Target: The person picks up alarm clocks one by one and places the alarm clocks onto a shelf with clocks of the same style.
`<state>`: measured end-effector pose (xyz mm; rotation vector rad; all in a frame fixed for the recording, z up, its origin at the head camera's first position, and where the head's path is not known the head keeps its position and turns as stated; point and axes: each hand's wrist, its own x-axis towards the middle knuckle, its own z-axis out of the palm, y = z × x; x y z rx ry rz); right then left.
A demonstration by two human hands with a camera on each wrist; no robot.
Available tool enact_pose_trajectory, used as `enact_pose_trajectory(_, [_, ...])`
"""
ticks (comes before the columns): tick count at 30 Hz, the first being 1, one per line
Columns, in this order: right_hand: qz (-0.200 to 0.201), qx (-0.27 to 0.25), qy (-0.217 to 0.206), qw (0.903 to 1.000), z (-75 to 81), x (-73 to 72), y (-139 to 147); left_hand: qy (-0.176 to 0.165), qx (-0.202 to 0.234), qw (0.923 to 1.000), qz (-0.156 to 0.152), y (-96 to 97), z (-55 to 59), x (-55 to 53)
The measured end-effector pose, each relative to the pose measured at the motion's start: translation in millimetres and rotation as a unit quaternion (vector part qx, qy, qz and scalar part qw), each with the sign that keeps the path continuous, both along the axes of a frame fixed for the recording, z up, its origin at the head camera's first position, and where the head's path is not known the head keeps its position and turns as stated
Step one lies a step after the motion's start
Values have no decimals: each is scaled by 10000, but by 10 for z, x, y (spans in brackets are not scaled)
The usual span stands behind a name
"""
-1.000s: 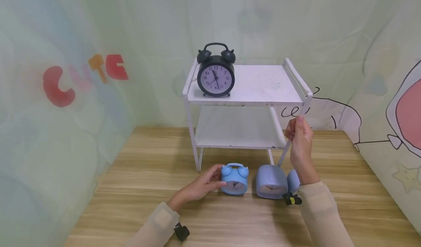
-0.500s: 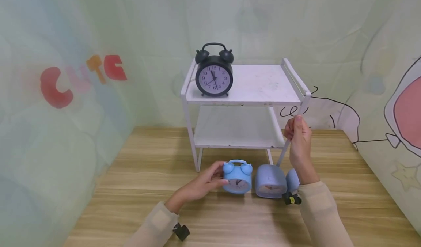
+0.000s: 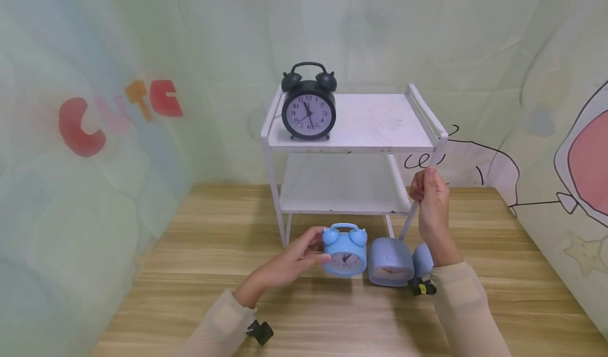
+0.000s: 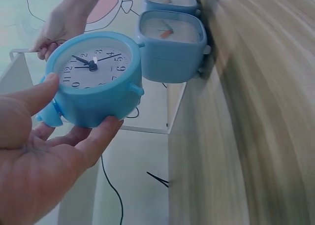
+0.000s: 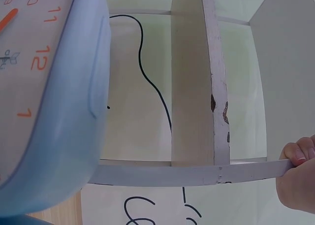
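Observation:
My left hand (image 3: 296, 256) grips a light blue twin-bell alarm clock (image 3: 344, 256) by its left side, thumb at the front and fingers behind. In the left wrist view the clock's white dial (image 4: 96, 67) faces the camera, and the clock is held up off the wooden table. My right hand (image 3: 432, 201) holds the front right leg of a white two-tier shelf (image 3: 375, 122), just below the top tier. In the right wrist view that leg (image 5: 197, 176) runs into the curled fingers (image 5: 295, 153). A black twin-bell alarm clock (image 3: 309, 111) stands at the left of the top tier.
A blue-grey rounded square clock (image 3: 390, 259) stands on the table (image 3: 190, 272) right of the held clock. Beside it, a second blue-grey clock (image 3: 421, 259) is partly hidden by my right wrist. The shelf's lower tier (image 3: 344, 182) lies behind them. Printed curtains hang around the table.
My left hand has raised the light blue clock off the table and shifted it slightly right. The right hand stays on the shelf leg.

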<state>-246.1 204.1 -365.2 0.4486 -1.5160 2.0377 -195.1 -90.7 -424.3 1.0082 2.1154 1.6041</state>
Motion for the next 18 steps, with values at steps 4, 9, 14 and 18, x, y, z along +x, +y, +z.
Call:
enact_pose_trajectory(4, [37, 14, 16, 10000, 1, 2, 3, 24, -3, 10000, -1, 2, 56, 23])
enact_pose_trajectory(9, [34, 34, -20, 10000, 6, 6, 3, 57, 41, 10000, 4, 2, 128, 37])
enact_pose_trajectory(14, [-37, 38, -104, 9999, 0, 1, 6, 129, 4, 9998, 128, 7, 197, 33])
enact_pose_trajectory(18, [-110, 81, -166, 9998, 4, -1, 6, 246, 8, 9996, 155, 22, 264, 30])
